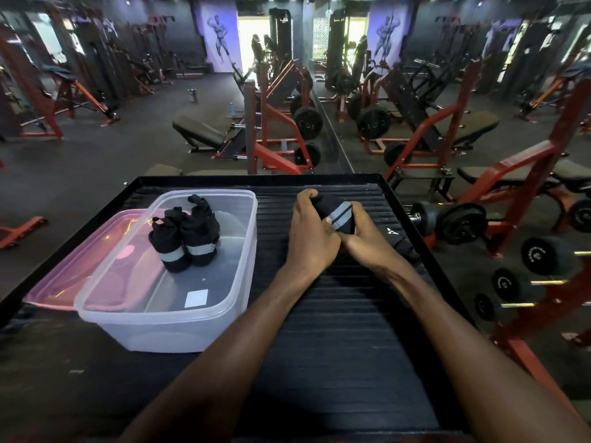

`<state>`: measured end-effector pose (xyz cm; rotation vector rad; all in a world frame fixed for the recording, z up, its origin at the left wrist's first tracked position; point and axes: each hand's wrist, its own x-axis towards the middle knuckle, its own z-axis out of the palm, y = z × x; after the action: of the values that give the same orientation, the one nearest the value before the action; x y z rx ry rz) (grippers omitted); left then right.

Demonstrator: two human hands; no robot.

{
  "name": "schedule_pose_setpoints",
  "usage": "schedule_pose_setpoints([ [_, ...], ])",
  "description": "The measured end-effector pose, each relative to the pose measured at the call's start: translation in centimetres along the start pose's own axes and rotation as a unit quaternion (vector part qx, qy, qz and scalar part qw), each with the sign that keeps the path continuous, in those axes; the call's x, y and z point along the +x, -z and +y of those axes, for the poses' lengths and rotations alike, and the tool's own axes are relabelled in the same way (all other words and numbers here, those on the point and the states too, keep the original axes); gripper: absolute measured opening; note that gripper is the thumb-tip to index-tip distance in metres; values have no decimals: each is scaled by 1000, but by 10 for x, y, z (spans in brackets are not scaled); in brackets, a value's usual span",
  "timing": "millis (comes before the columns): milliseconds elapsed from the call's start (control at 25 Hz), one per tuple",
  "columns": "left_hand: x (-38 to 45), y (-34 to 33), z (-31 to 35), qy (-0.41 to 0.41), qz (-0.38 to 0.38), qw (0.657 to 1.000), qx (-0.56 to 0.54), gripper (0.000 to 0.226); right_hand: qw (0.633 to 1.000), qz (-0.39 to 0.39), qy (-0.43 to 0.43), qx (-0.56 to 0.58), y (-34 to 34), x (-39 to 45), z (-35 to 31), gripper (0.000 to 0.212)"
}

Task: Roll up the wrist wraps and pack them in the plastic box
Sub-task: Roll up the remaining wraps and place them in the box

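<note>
A black wrist wrap with grey stripes (339, 215) is rolled into a thick bundle between both my hands, above the black ribbed table (335, 314). My left hand (311, 233) curls around its left side. My right hand (364, 233) grips its right side, thumb on the grey band. The wrap's loose black tail (403, 246) with a small white logo trails to the right on the table. To the left stands the clear plastic box (236, 276). Two rolled black wraps with grey bands (184, 239) stand inside it near its far end.
A pink translucent lid (64, 279) lies under the box's left side. The table has a raised rim at its far edge (256, 180). Dumbbells on a red rack (524, 251) stand to the right. Benches and weight machines fill the gym floor beyond.
</note>
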<state>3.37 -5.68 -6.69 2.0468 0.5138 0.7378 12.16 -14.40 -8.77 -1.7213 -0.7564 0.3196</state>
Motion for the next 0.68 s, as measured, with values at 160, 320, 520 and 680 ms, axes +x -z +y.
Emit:
schedule_pose_setpoints([
  [160, -6, 12, 19, 10, 23, 999, 24, 52, 994, 28, -32, 104, -3, -2, -9, 37],
  [320, -4, 38, 41, -29, 50, 997, 44, 34, 978, 43, -36, 201, -11, -1, -32, 43],
  [520, 4, 103, 50, -84, 97, 991, 42, 11, 990, -3, 11, 138, -24, 3, -73, 52],
  [680, 11, 156, 35, -58, 129, 985, 102, 15, 994, -41, 47, 86, -50, 6, -114, 48],
])
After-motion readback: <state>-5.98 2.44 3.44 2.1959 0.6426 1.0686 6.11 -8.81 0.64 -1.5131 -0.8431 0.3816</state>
